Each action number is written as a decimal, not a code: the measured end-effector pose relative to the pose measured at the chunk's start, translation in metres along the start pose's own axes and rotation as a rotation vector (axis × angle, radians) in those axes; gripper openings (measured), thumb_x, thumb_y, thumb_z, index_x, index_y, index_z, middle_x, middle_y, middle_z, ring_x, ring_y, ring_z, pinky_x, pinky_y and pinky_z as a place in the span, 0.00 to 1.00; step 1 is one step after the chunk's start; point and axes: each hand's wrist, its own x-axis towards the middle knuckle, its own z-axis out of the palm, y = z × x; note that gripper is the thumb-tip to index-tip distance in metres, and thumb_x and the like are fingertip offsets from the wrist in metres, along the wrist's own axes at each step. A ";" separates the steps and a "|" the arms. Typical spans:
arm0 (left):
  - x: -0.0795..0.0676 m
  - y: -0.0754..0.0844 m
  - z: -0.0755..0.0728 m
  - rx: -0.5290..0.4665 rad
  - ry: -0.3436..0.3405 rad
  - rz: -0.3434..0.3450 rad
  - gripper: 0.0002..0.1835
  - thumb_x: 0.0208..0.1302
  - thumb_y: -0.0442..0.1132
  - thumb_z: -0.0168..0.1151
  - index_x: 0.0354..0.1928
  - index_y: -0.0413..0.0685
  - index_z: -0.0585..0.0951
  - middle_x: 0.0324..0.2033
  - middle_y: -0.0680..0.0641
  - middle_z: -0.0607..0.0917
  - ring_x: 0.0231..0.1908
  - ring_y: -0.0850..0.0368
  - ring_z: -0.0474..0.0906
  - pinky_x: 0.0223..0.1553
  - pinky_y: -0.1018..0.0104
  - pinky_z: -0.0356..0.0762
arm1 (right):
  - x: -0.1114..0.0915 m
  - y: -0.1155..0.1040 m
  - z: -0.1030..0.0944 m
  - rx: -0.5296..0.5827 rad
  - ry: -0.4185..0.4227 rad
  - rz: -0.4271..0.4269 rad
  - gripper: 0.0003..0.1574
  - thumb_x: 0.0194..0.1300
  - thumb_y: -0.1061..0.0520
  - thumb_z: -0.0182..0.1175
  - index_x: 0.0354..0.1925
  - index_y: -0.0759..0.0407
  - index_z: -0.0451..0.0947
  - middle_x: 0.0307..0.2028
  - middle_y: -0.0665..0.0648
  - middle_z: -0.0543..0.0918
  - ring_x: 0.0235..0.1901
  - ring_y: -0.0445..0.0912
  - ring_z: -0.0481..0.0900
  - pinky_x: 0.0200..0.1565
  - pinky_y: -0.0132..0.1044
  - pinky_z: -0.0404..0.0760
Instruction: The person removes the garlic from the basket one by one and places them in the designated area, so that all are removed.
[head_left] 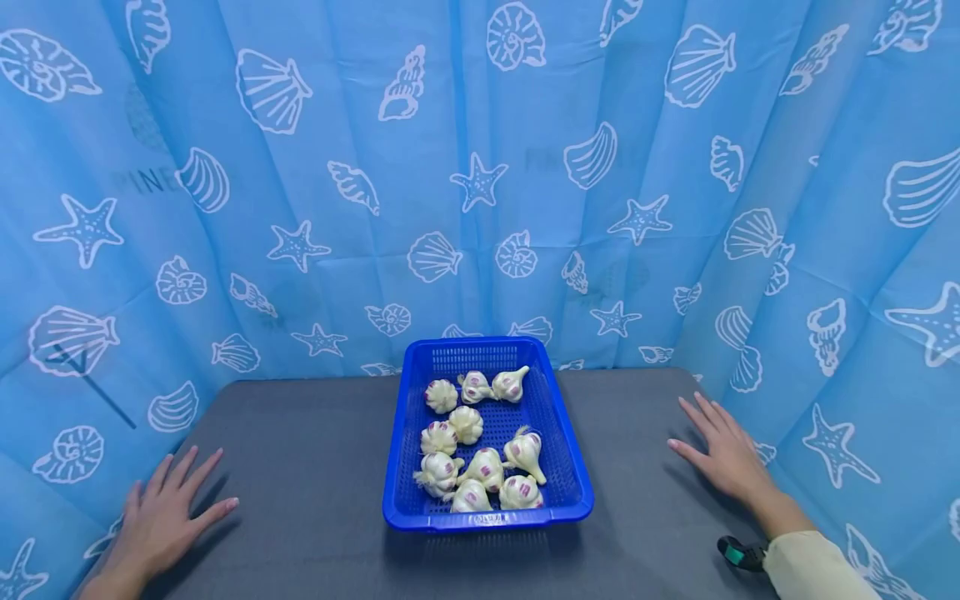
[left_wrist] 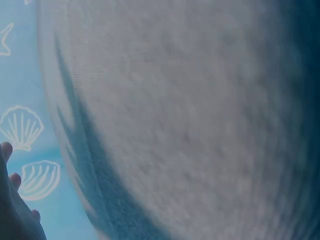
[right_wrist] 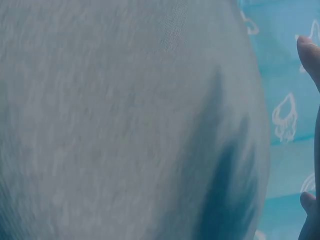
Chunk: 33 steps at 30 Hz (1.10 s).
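A blue plastic basket (head_left: 577, 467) with slotted walls stands in the middle of the grey table, holding several garlic bulbs (head_left: 486, 469) with purple patches. Most of the bulbs gather toward its left and near sides. My left hand (head_left: 167, 512) is at the table's left edge, fingers spread, with nothing in it. Over by the right edge, my right hand (head_left: 726, 450) has its fingers extended and also holds nothing. Both hands are well apart from the basket. The wrist views show only some fingers (left_wrist: 15, 200) and the hands' shadows on the tabletop.
A blue curtain (head_left: 480, 233) printed with white shells and starfish surrounds the back and sides of the grey table (head_left: 315, 467). A black strap device with a green patch (head_left: 738, 553) is at the right wrist, beside a pale sleeve (head_left: 813, 567).
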 end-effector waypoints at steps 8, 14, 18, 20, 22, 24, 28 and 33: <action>0.001 0.014 -0.004 -0.031 0.063 0.064 0.44 0.64 0.69 0.51 0.66 0.37 0.68 0.63 0.21 0.60 0.61 0.19 0.51 0.54 0.22 0.45 | 0.009 -0.022 -0.006 0.110 0.033 -0.001 0.48 0.66 0.39 0.60 0.74 0.58 0.55 0.71 0.72 0.54 0.67 0.72 0.51 0.56 0.76 0.52; 0.002 0.031 -0.009 -0.136 0.051 0.077 0.38 0.69 0.63 0.50 0.64 0.35 0.70 0.62 0.23 0.64 0.59 0.20 0.57 0.51 0.23 0.53 | 0.016 -0.039 -0.008 0.155 0.079 -0.034 0.45 0.65 0.44 0.63 0.71 0.62 0.59 0.67 0.73 0.61 0.63 0.71 0.60 0.55 0.73 0.60; 0.001 0.041 -0.012 -0.213 0.032 0.081 0.36 0.71 0.61 0.48 0.65 0.36 0.69 0.63 0.25 0.65 0.60 0.22 0.58 0.52 0.23 0.55 | 0.018 -0.051 -0.008 0.177 0.142 -0.080 0.40 0.65 0.50 0.64 0.68 0.64 0.63 0.62 0.72 0.68 0.54 0.68 0.71 0.49 0.68 0.71; 0.000 0.047 -0.015 -0.246 0.035 0.091 0.35 0.72 0.60 0.48 0.65 0.37 0.69 0.62 0.25 0.66 0.60 0.23 0.59 0.52 0.24 0.56 | 0.020 -0.057 -0.008 0.188 0.172 -0.100 0.38 0.64 0.53 0.65 0.67 0.65 0.64 0.60 0.71 0.71 0.50 0.67 0.75 0.46 0.65 0.75; -0.001 0.053 -0.017 -0.274 0.051 0.101 0.34 0.72 0.60 0.48 0.65 0.38 0.70 0.62 0.26 0.67 0.60 0.24 0.61 0.52 0.25 0.58 | 0.022 -0.062 -0.007 0.195 0.198 -0.108 0.37 0.63 0.55 0.66 0.66 0.65 0.65 0.58 0.71 0.73 0.48 0.66 0.76 0.45 0.64 0.76; -0.001 0.061 -0.020 -0.310 0.081 0.113 0.33 0.72 0.59 0.49 0.66 0.39 0.70 0.62 0.28 0.69 0.59 0.26 0.64 0.51 0.27 0.62 | 0.024 -0.067 -0.007 0.205 0.221 -0.114 0.36 0.63 0.55 0.66 0.65 0.65 0.67 0.56 0.71 0.74 0.46 0.66 0.78 0.44 0.64 0.77; 0.000 0.080 -0.024 -0.408 0.171 0.146 0.29 0.73 0.54 0.50 0.66 0.41 0.69 0.61 0.31 0.71 0.56 0.32 0.70 0.49 0.32 0.70 | 0.028 -0.077 -0.007 0.222 0.273 -0.129 0.34 0.63 0.54 0.66 0.64 0.64 0.69 0.54 0.69 0.76 0.46 0.63 0.78 0.42 0.62 0.79; 0.000 0.101 -0.030 -0.505 0.267 0.176 0.26 0.73 0.49 0.53 0.66 0.43 0.70 0.60 0.35 0.73 0.53 0.35 0.74 0.47 0.37 0.75 | 0.034 -0.091 -0.008 0.259 0.373 -0.181 0.33 0.59 0.61 0.68 0.61 0.65 0.71 0.52 0.66 0.79 0.47 0.59 0.79 0.41 0.57 0.80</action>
